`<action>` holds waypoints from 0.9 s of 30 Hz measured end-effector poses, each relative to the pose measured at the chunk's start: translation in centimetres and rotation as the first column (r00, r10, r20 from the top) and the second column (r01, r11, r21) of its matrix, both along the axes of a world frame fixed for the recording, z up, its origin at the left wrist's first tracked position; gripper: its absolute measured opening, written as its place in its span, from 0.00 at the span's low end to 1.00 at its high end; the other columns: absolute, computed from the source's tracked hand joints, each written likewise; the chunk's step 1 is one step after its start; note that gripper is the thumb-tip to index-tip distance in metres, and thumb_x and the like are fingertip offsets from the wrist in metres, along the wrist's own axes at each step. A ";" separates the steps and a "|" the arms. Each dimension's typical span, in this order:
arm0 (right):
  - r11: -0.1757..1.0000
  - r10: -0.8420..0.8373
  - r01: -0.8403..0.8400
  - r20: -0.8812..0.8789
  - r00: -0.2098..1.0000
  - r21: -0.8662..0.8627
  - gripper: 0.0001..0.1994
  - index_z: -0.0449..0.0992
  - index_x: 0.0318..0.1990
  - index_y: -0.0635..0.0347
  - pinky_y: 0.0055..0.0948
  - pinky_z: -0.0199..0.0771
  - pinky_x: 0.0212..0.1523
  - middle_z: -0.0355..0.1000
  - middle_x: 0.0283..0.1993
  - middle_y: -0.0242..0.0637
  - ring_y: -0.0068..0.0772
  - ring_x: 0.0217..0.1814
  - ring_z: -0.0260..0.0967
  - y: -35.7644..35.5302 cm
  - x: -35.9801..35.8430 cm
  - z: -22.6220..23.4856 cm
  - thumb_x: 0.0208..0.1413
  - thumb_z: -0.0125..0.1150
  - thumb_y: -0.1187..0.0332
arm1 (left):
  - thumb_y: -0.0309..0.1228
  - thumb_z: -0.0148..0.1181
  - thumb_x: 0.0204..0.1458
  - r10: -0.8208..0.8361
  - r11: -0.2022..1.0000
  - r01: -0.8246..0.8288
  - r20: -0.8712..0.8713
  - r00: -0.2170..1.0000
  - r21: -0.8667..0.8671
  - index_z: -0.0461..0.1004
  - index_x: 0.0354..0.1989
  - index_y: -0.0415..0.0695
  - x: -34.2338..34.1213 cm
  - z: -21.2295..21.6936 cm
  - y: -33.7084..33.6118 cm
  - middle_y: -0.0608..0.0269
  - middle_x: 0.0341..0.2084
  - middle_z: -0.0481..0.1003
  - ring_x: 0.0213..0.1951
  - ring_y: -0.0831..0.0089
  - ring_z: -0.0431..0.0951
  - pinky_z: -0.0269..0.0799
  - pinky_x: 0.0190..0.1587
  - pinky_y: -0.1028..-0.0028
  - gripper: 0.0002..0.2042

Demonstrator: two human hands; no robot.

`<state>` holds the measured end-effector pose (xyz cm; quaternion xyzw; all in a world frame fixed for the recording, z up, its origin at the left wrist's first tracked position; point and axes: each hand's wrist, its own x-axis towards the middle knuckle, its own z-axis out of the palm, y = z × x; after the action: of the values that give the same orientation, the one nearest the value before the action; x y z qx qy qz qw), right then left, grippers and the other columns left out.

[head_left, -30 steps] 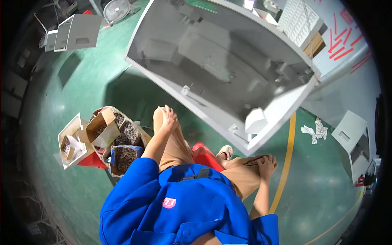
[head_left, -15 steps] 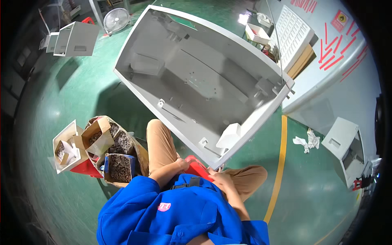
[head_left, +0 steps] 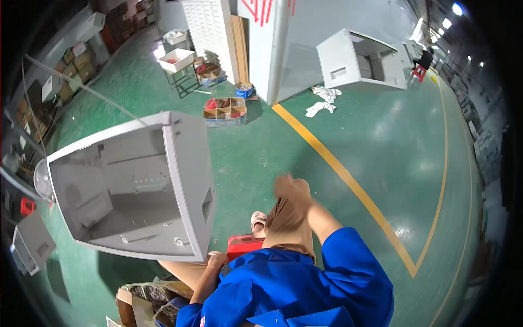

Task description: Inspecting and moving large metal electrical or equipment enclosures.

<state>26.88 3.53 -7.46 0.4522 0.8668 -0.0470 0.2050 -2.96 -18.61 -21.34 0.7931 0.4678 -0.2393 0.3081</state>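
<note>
Grey cabinet (head_left: 131, 185), open side up, fills left of frame on green floor (head_left: 381, 136). Yellow line (head_left: 348, 174) runs diagonally at right. Red stool (head_left: 245, 246) bottom centre, under the person. Right hand (head_left: 291, 188) rests on raised knee, blurred; finger spread unclear. Left hand (head_left: 217, 261) just beside stool and cabinet's lower corner, fingers curled, holding nothing visible.

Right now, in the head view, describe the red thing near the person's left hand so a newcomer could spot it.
Start at the big open grey metal cabinet lying on the green floor at left. Follow its near right corner down to the person's tan-trousered knees; the left hand rests there. Just right of that hand sits a low red stool, the only red block between the legs, unlike the brown cardboard boxes below.
</note>
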 end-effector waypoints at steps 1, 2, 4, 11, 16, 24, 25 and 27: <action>0.985 -0.120 0.105 0.104 0.987 0.137 0.30 0.60 0.54 0.55 0.45 0.53 0.55 0.52 0.59 0.41 0.38 0.63 0.45 2.0 1.4 1.9 0.43 0.56 0.53 | 0.35 0.48 0.42 -0.008 1.000 0.008 -0.006 1.000 -0.005 0.64 0.49 0.41 0.3 0.1 0.5 0.51 0.36 0.73 0.36 0.61 0.76 0.69 0.34 0.61 0.22; 0.958 -0.260 0.268 -0.095 0.961 0.098 0.31 0.58 0.55 0.56 0.53 0.47 0.56 0.52 0.59 0.42 0.41 0.63 0.44 4.1 1.6 6.3 0.43 0.55 0.52 | 0.35 0.47 0.42 0.018 1.000 -0.018 -0.017 1.000 -0.015 0.65 0.48 0.41 0.1 -0.1 0.3 0.51 0.36 0.73 0.36 0.61 0.76 0.69 0.34 0.61 0.22; 0.830 -0.234 0.394 -0.395 0.889 0.395 0.30 0.59 0.54 0.56 0.47 0.51 0.55 0.52 0.59 0.44 0.42 0.62 0.46 5.9 4.9 9.2 0.43 0.57 0.54 | 0.35 0.47 0.42 0.067 0.997 -0.068 -0.030 0.997 -0.038 0.66 0.47 0.40 0.2 -0.4 0.0 0.50 0.36 0.73 0.36 0.61 0.75 0.69 0.35 0.60 0.21; 0.518 -0.072 0.632 -0.707 0.704 0.576 0.27 0.61 0.52 0.57 0.48 0.53 0.54 0.56 0.56 0.43 0.44 0.60 0.50 4.9 7.8 9.0 0.44 0.56 0.56 | 0.35 0.47 0.42 0.311 0.935 -0.324 -0.106 0.945 -0.145 0.70 0.42 0.37 -0.7 -0.6 -1.8 0.48 0.38 0.72 0.38 0.60 0.75 0.69 0.36 0.59 0.20; 0.686 -0.609 0.727 -0.530 0.590 0.021 0.17 0.68 0.45 0.52 0.54 0.56 0.48 0.61 0.51 0.43 0.45 0.56 0.54 -3.3 5.9 -2.5 0.47 0.50 0.59 | 0.36 0.47 0.39 0.452 0.878 -0.453 0.041 0.891 0.158 0.75 0.31 0.36 -0.6 -6.1 -4.3 0.42 0.35 0.71 0.38 0.48 0.73 0.68 0.38 0.54 0.17; 0.698 -0.553 0.715 -0.601 0.577 0.044 0.14 0.70 0.40 0.52 0.43 0.64 0.44 0.64 0.46 0.38 0.45 0.49 0.60 -3.4 7.9 -3.6 0.46 0.50 0.58 | 0.34 0.50 0.38 0.248 0.931 -0.237 -0.005 0.969 0.276 0.77 0.25 0.43 1.7 1.0 -2.7 0.51 0.25 0.75 0.29 0.56 0.76 0.70 0.32 0.58 0.11; 0.668 -0.622 0.744 -0.557 0.551 -0.011 0.15 0.70 0.40 0.52 0.42 0.64 0.46 0.64 0.47 0.38 0.45 0.50 0.59 -3.4 7.9 -3.5 0.45 0.51 0.58 | 0.34 0.49 0.38 0.258 0.937 -0.248 -0.010 0.966 0.246 0.77 0.25 0.43 1.6 1.1 -2.6 0.50 0.24 0.75 0.29 0.57 0.76 0.69 0.30 0.57 0.11; 0.685 -0.590 0.728 -0.569 0.573 0.023 0.16 0.69 0.42 0.51 0.43 0.63 0.46 0.63 0.48 0.36 0.44 0.51 0.58 -3.6 8.6 -4.4 0.45 0.51 0.58 | 0.33 0.49 0.38 0.277 0.937 -0.259 -0.047 0.960 0.233 0.76 0.23 0.43 2.3 2.3 -2.1 0.52 0.23 0.75 0.28 0.60 0.77 0.69 0.27 0.59 0.10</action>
<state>35.44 -0.03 -11.87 0.7358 0.6522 -0.1290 -0.1289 -0.66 -20.76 -19.01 0.7416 0.6072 -0.1719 0.2275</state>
